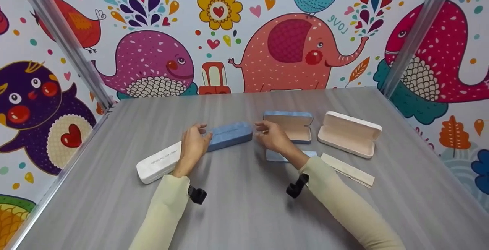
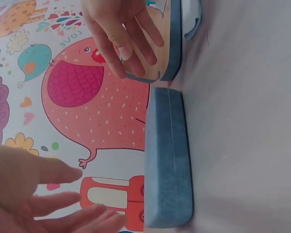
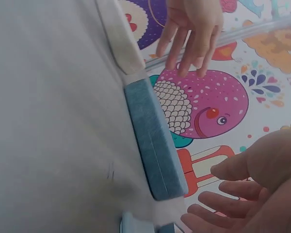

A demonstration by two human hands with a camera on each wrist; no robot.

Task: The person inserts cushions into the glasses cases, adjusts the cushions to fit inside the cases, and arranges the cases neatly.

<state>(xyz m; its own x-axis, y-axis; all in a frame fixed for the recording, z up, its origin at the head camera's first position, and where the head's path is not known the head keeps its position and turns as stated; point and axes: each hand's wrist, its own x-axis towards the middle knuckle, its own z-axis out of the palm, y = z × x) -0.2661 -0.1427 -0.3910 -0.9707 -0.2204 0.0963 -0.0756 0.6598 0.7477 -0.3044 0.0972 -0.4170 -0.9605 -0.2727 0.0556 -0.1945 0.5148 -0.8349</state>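
Observation:
A closed blue glasses case point(image 1: 231, 133) lies on the table between the two hands, its long side clear in the left wrist view. Just left of it, my left hand point(image 1: 194, 145) hovers with loosely spread fingers and nothing in them. Past the case's right end is my right hand point(image 1: 273, 137), also holding nothing, its fingers apart in the right wrist view. A closed white glasses case point(image 1: 158, 164) with printed lettering lies to the left, partly hidden by the left hand. Behind the right hand stands an open blue glasses case point(image 1: 294, 125) with a beige lining.
At the right, an open white glasses case point(image 1: 349, 133) shows its pale inside. In front of the open cases lie a folded light-blue cloth point(image 1: 277, 156) and a folded cream cloth point(image 1: 349, 169). Patterned panels with metal posts point(image 1: 418, 32) border the grey table point(image 1: 244, 211).

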